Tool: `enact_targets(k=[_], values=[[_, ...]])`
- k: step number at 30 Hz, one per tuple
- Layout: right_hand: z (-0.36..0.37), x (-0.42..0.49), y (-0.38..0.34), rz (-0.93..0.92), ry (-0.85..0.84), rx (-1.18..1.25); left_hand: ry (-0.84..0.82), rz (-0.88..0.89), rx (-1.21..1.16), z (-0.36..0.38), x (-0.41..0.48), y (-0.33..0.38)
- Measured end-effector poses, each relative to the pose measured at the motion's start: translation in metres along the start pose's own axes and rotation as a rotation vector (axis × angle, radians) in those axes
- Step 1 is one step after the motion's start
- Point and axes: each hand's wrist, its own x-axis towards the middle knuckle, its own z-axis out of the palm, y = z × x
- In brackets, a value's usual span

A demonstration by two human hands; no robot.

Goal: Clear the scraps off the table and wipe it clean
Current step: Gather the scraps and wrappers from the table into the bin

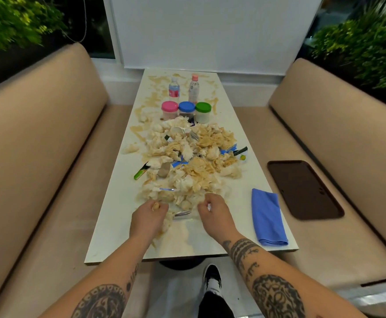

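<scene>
A big heap of soggy tissue scraps (192,161) with bits of wrapper and plastic cutlery covers the middle of the white table (109,237). Brown spill stains (152,99) streak the far left part of the table. My left hand (147,220) grips a stained tissue scrap at the heap's near edge. My right hand (215,213) pinches a small white scrap close beside it. A plastic fork (181,213) lies between the two hands. A folded blue cloth (267,218) lies on the table to the right of my right hand.
Three jars with pink (169,110), blue (186,109) and green (203,112) lids and two water bottles (174,88) stand beyond the heap. A dark brown tray (304,189) lies on the right bench. Tan benches flank the table. My shoe (212,277) shows below the table's near edge.
</scene>
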Motion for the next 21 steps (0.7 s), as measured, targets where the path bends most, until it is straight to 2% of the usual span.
enact_targets(k=[6,13,16,18,21], values=[[-0.015,0.003,-0.015,0.124,0.095,0.22,-0.11,0.127,0.364,0.017,0.003,-0.015],[-0.009,0.009,-0.013,0.154,0.136,0.488,-0.104,0.167,0.509,0.016,0.006,-0.014],[-0.003,0.01,-0.012,0.142,0.123,0.561,-0.154,0.201,0.322,0.013,0.009,-0.013],[0.002,0.012,-0.014,0.153,0.129,0.581,-0.177,0.144,-0.011,0.005,0.009,-0.007],[0.011,0.015,-0.024,0.167,0.115,0.604,-0.15,-0.066,-0.494,-0.014,0.008,0.003]])
